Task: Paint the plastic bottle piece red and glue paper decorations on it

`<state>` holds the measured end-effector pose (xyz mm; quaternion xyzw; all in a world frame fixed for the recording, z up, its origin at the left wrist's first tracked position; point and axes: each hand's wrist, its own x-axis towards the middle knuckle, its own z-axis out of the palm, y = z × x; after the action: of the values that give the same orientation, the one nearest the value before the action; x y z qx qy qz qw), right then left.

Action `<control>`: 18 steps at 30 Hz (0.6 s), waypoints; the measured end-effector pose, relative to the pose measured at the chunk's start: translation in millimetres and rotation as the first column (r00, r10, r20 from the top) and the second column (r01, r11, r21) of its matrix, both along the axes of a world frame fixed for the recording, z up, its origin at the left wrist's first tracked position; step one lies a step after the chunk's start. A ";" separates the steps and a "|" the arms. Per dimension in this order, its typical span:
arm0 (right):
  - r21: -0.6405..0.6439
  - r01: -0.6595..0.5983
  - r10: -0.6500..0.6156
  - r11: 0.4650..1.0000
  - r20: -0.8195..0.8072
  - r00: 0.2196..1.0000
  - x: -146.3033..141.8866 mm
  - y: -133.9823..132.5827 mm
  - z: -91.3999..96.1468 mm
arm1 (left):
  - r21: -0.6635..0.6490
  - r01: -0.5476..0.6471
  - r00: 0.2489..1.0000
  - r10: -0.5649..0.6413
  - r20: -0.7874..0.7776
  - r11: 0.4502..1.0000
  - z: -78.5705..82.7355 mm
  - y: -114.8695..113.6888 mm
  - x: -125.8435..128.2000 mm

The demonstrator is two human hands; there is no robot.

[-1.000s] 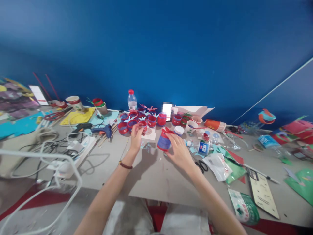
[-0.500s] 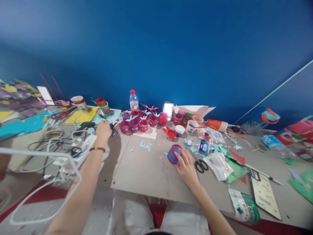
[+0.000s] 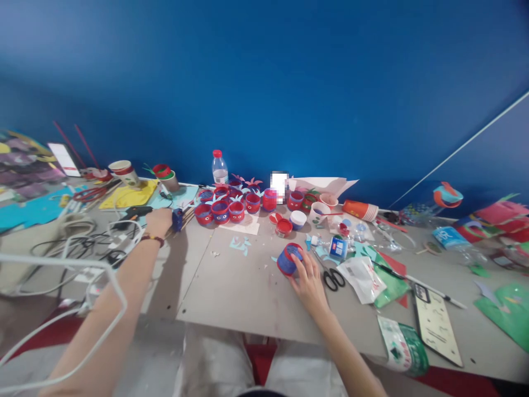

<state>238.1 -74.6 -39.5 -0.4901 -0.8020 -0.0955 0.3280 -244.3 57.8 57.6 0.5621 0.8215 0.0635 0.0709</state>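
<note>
My right hand (image 3: pixel 306 278) holds a small painted cup (image 3: pixel 286 259), blue with red bands, tilted on its side just over or on the table. Thumb and fingers rest around its right side. Farther left, my left hand (image 3: pixel 158 223) reaches to the back of the table, its fingers mostly hidden behind the back of the hand. A black and orange glue gun (image 3: pixel 133 213) lies beside it on the left. Close on its right are a dark blue object (image 3: pixel 177 220) and several thin brushes or sticks (image 3: pixel 188 217).
Several red and blue cups with eyes (image 3: pixel 220 212) stand in rows at the back, near a plastic bottle (image 3: pixel 219 168). Scissors (image 3: pixel 334 279), a glue bottle (image 3: pixel 338 247) and a white packet (image 3: pixel 362 279) lie rightward. Cables (image 3: pixel 88 242) tangle at the left.
My left hand has shifted left toward the glue gun, uncovering more of the dark blue object. My right hand has turned the cup slightly. The view has swung a little.
</note>
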 end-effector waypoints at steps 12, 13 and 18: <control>-0.027 -0.015 0.014 1.000 -0.049 0.999 1.1 0.4 4.1 | 0.292 0.041 0.977 -0.100 0.191 0.956 27.6 -34.8 6.3; -0.027 -0.015 0.014 1.000 -0.057 0.998 1.1 0.4 3.9 | 0.329 0.034 0.963 -0.119 0.241 0.944 30.7 -36.2 6.7; -0.035 -0.008 0.005 0.999 -0.072 0.997 1.2 0.2 2.5 | 0.479 -0.076 0.781 -0.247 0.574 0.874 34.1 -41.9 13.9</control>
<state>239.3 -74.4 -37.0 -0.4963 -0.7928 -0.0629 0.3482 -230.4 15.8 91.8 0.5473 0.6830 0.4411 0.1985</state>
